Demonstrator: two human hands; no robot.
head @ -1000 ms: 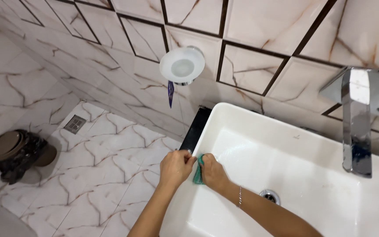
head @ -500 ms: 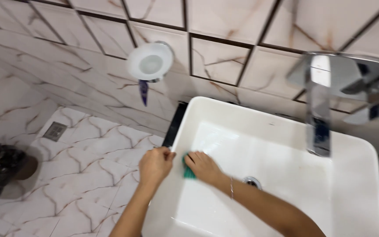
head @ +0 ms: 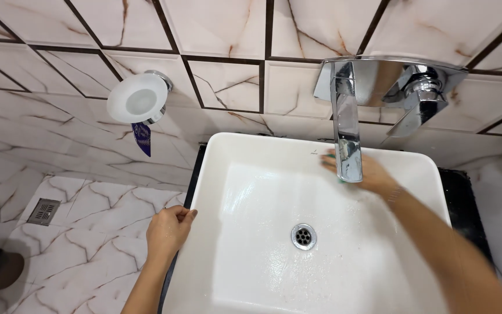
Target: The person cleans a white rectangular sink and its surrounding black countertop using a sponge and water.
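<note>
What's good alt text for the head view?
A person's right hand presses a green cloth against the back wall of a white square sink behind a chrome faucet, while the left hand rests on the sink's left rim.

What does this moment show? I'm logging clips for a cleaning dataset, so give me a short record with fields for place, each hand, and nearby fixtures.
place: bathroom, white square sink against marble-look wall tiles
left hand: left hand rests on the sink's left rim
right hand: right hand blurred, at the back wall of the basin behind the chrome tap, pressing a green cloth, mostly hidden
drain: drain open, basin looks wet
wall: round white soap dish with a blue sachet hanging under it
floor: floor drain at left
</note>
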